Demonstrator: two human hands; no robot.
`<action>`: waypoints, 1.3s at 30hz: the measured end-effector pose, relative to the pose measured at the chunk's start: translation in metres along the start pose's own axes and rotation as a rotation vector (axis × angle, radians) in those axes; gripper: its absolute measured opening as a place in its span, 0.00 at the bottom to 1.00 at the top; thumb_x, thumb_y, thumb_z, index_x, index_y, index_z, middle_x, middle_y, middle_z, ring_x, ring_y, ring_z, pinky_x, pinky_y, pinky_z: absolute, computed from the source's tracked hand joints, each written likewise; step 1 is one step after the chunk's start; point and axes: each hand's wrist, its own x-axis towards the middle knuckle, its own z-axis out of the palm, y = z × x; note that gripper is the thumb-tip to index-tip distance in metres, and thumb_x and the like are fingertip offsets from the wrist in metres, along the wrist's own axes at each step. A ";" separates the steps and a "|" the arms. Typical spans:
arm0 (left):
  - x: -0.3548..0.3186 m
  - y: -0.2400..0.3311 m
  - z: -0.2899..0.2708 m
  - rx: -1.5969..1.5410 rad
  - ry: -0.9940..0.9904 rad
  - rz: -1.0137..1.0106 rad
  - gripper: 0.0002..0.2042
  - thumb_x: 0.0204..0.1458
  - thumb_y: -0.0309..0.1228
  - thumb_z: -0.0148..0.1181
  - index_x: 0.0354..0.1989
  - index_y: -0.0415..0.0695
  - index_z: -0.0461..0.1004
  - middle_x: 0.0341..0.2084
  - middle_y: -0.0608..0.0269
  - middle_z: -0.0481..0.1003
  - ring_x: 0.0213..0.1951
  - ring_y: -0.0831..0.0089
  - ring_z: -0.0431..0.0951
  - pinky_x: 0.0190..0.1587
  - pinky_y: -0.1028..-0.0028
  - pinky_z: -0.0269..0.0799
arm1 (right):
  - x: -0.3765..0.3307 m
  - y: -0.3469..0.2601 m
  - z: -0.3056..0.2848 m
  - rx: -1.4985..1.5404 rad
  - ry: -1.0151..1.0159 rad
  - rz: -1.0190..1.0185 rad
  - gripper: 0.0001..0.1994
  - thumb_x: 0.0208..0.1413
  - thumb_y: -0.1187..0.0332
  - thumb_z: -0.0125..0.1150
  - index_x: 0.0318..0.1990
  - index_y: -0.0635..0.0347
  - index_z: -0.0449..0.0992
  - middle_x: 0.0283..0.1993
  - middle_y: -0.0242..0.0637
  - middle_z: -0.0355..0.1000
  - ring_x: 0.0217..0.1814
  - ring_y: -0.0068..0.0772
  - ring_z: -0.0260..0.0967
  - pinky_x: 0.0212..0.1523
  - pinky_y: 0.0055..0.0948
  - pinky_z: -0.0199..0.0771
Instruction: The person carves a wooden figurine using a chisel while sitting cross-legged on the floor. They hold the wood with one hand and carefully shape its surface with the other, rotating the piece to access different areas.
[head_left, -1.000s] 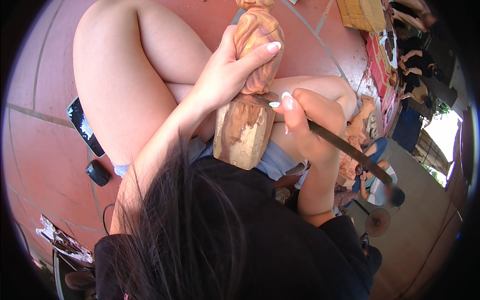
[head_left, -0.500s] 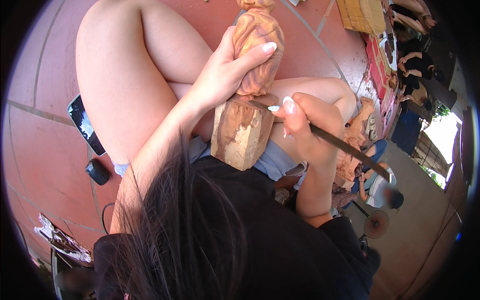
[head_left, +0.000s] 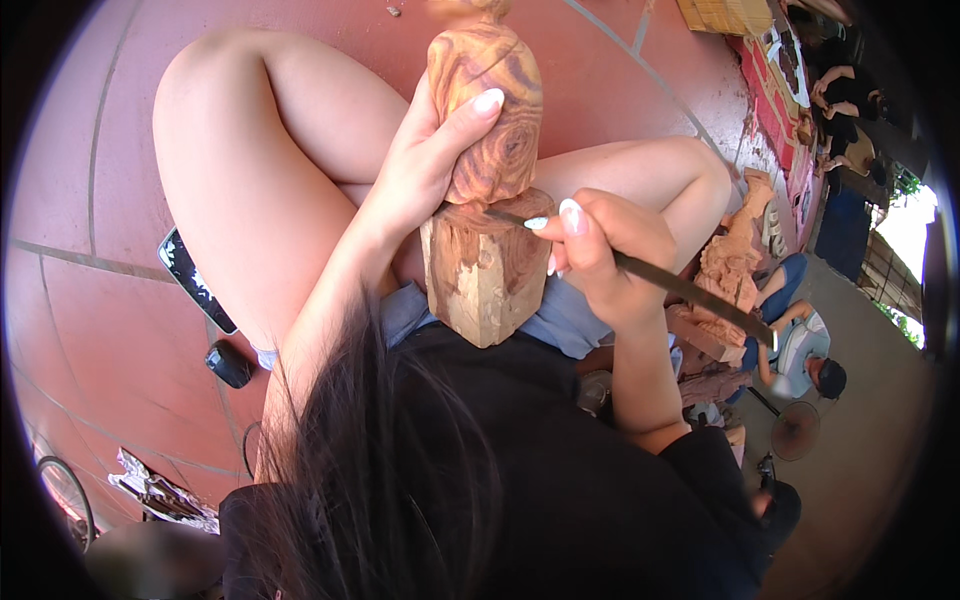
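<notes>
A carved wooden figure (head_left: 485, 160) with a blocky base rests on my lap between my bare knees. My left hand (head_left: 425, 165) wraps around the figure's rounded middle, thumb across its front. My right hand (head_left: 600, 255) grips a long dark metal carving tool (head_left: 680, 290), held like a pen. The tool's tip touches the wood where the figure meets its base. The handle end sticks out to the right. My dark hair hides part of my left forearm.
I sit on red floor tiles (head_left: 120, 350). A phone (head_left: 195, 280) and a small black object (head_left: 230, 363) lie on the floor at my left. Another wooden carving (head_left: 730, 270), a seated person in a cap (head_left: 810, 360) and a fan (head_left: 795, 430) are lower right.
The wooden figure and both hands sit slightly higher and further right in view. The tool tip stays at the joint above the base, shifting slightly along it.
</notes>
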 end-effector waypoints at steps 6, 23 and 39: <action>-0.001 -0.005 -0.008 -0.041 -0.033 -0.071 0.26 0.61 0.36 0.52 0.64 0.40 0.54 0.50 0.59 0.69 0.50 0.72 0.72 0.52 0.70 0.71 | -0.003 0.007 -0.001 0.116 0.042 0.002 0.14 0.60 0.73 0.51 0.27 0.74 0.77 0.17 0.36 0.68 0.16 0.22 0.65 0.18 0.22 0.63; -0.001 -0.006 -0.005 0.193 0.020 -0.164 0.42 0.51 0.66 0.42 0.51 0.32 0.65 0.38 0.43 0.75 0.41 0.58 0.78 0.45 0.64 0.76 | -0.015 0.029 0.006 0.385 0.076 0.146 0.15 0.63 0.68 0.53 0.25 0.68 0.73 0.18 0.34 0.68 0.19 0.20 0.65 0.23 0.23 0.66; 0.001 -0.010 -0.013 0.016 -0.035 -0.133 0.31 0.57 0.53 0.48 0.57 0.37 0.56 0.40 0.41 0.74 0.40 0.53 0.79 0.43 0.61 0.77 | -0.005 0.026 0.003 0.496 0.062 0.307 0.17 0.64 0.64 0.52 0.30 0.69 0.77 0.18 0.30 0.68 0.21 0.17 0.64 0.25 0.21 0.65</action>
